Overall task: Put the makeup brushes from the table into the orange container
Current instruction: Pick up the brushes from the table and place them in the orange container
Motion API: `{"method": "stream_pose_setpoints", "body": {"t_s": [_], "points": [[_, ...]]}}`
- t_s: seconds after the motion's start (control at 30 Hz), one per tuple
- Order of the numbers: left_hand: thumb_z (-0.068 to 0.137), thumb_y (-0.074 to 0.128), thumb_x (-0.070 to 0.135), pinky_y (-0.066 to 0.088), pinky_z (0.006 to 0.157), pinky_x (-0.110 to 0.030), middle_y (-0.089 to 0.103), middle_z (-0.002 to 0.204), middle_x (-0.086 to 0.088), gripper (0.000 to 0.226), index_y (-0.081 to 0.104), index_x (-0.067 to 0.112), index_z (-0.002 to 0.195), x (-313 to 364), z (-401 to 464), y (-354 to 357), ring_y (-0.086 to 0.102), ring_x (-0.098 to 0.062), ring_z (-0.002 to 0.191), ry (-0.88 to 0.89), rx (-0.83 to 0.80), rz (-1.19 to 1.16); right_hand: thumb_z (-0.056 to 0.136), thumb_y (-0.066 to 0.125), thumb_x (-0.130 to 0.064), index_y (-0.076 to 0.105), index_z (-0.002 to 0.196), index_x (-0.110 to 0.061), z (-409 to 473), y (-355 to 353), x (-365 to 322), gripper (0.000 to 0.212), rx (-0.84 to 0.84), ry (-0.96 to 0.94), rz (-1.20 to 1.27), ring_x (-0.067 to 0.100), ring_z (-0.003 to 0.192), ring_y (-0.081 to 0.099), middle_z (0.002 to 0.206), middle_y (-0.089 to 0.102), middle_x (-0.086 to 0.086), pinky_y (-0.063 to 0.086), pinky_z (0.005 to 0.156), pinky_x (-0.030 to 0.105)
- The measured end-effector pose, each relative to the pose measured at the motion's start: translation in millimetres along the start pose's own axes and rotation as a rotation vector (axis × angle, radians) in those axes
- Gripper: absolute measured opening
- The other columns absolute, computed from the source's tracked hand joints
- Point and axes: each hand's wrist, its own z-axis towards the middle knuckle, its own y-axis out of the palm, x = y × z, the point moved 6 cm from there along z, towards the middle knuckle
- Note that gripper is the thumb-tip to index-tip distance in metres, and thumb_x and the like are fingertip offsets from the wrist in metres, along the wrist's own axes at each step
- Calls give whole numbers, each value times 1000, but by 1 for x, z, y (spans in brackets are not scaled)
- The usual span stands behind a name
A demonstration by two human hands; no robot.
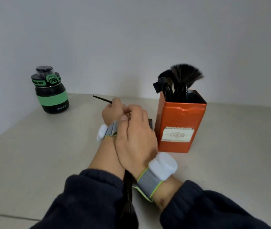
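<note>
Currently both hands sit together just left of the tall orange rectangular tin container (180, 123). Left hand (113, 109) is clenched on a thin black makeup brush handle (102, 99), its tip pointing left, away from the tin. Right hand (136, 134) overlaps the left wrist, fingers curled; can't tell what it grips. Several black brushes, one a fan brush (186, 74), stand upright in the tin. Black-and-green jar (51, 91) well left of it on the beige bench (32, 154).
</note>
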Motion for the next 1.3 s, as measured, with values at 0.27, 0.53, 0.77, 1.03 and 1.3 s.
{"method": "stream_pose_setpoints", "body": {"t_s": [0.27, 0.53, 0.77, 1.03, 1.3], "points": [[88, 57, 21, 40, 52, -22, 55, 56, 1, 27, 53, 10, 64, -2, 8, 4, 47, -16, 49, -34, 127, -93, 99, 42, -34, 42, 107, -28, 2, 3, 5, 10, 0, 41, 104, 17, 87, 57, 106, 54, -8, 45, 66, 34], [93, 54, 22, 51, 83, -43, 64, 85, -15, 21, 58, 5, 83, 0, 31, 9, 51, -25, 76, 94, 136, 44, 102, 40, -33, 43, 104, -20, 13, 12, 5, 13, -63, 6, 48, 22, 86, 58, 104, 53, -2, 49, 71, 40], [91, 57, 26, 50, 75, -34, 67, 82, -9, 23, 69, 7, 93, 9, 59, 10, 55, -22, 74, 218, 113, 144, 98, 49, -29, 44, 105, -24, 20, 11, 10, 11, -103, -47, 159, 22, 79, 59, 88, 56, -6, 50, 71, 44], [90, 57, 20, 32, 48, -22, 53, 66, -7, 14, 58, 15, 77, 17, 74, -10, 39, -24, 51, 217, 22, 101, 92, 56, -17, 65, 95, -22, 12, 11, 6, 11, -623, -237, 25, -2, 48, 50, 69, 65, -5, 39, 54, 17], [92, 54, 14, 29, 36, -13, 53, 62, -1, 12, 65, 11, 91, 30, 49, -25, 38, -13, 36, 289, -85, 127, 82, 63, -11, 66, 97, -31, -30, -5, -4, 26, -1149, -342, -205, 15, 84, 58, 99, 51, -5, 55, 75, 35]]}}
